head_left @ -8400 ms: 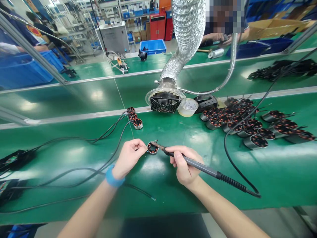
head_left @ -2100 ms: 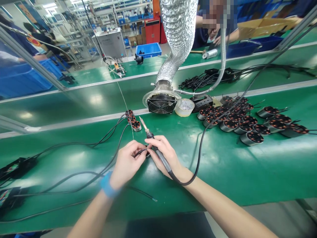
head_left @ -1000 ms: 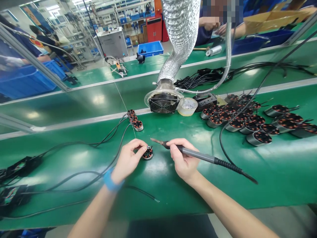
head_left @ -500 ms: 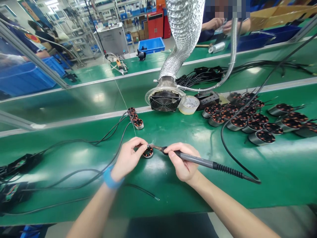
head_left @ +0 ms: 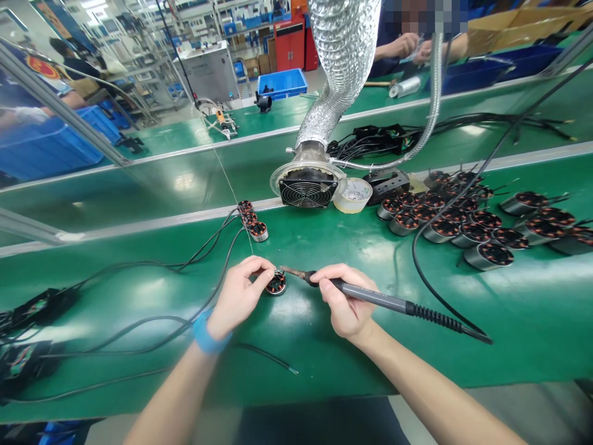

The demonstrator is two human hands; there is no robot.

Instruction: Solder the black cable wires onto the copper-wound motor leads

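Note:
My right hand is closed round the grey handle of a soldering iron, whose tip points left. That tip lies just above and right of a small round motor stator with copper windings on the green bench. Closed in a pinch, my left hand is at the stator's left edge. A thin solder wire runs down from the upper left into its fingers. The pinched end of the wire is mostly hidden. A blue band is on my left wrist.
A fume duct with a fan hangs over the bench, beside a tape roll. Several motor stators stand at right; a few wired ones stand left of centre. Black cables cross the left side. A co-worker's hands show beyond.
My right hand has drawn the soldering iron slightly right, so its tip stands a little farther from my left fingers. My left hand and the stator stay nearly where they were.

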